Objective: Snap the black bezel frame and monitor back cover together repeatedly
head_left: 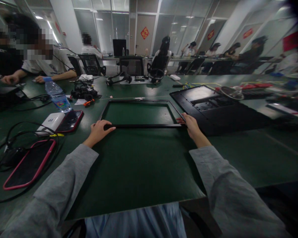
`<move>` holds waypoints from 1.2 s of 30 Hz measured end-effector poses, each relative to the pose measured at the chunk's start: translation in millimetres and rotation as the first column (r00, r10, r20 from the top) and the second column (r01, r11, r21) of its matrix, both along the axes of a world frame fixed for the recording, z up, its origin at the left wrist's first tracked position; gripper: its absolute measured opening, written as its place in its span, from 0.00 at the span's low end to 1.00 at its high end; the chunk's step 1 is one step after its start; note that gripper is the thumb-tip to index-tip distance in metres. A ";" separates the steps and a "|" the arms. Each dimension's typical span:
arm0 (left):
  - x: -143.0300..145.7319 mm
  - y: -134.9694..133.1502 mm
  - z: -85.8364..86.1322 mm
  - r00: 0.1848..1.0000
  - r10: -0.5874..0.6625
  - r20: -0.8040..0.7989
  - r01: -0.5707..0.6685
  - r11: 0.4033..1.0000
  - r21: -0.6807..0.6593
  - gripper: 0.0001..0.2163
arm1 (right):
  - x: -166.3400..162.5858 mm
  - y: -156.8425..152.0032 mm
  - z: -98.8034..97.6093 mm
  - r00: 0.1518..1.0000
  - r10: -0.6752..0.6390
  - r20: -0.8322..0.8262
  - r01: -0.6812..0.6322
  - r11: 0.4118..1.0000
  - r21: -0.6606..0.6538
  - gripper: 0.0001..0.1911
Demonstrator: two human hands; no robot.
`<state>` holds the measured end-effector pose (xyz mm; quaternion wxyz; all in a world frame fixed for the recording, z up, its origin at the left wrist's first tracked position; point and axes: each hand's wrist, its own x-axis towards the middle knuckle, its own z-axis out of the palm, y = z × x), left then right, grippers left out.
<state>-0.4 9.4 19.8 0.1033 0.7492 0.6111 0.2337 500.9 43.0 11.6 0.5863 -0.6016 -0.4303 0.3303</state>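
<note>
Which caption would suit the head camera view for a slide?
A person's left hand and right hand hold a black rectangular frame at a green table.

- In the middle of the worktop [141, 172]: a display frame [146, 126], one long side toward the near edge.
- Right of the frame, just beside it: a display back cover [221, 114], flat on the worktop.
- Left of the frame: a smartphone [69, 121], with a power bank [51, 123] next to it on its left.
- Behind the power bank: a water bottle [58, 96].
- Nearer the front on the left: a second phone [31, 163], a cable [22, 124] looping about it.
- Behind the frame, near the worktop's far side: a headset [119, 79].
- Beyond that side: an office chair [131, 64], with a door [145, 43] farther back.
</note>
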 end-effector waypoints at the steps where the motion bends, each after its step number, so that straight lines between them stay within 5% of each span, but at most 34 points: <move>1: -0.1 0.0 0.2 1.000 -0.003 0.001 0.003 1.000 -0.002 0.17 | 0.0 0.0 -0.1 1.000 0.001 0.001 -0.001 1.000 0.001 0.23; 36: -1.1 -0.6 -0.3 0.999 -0.049 0.004 0.049 0.999 0.000 0.18 | 5.1 3.0 -6.1 0.999 0.029 0.028 -0.030 0.999 0.028 0.26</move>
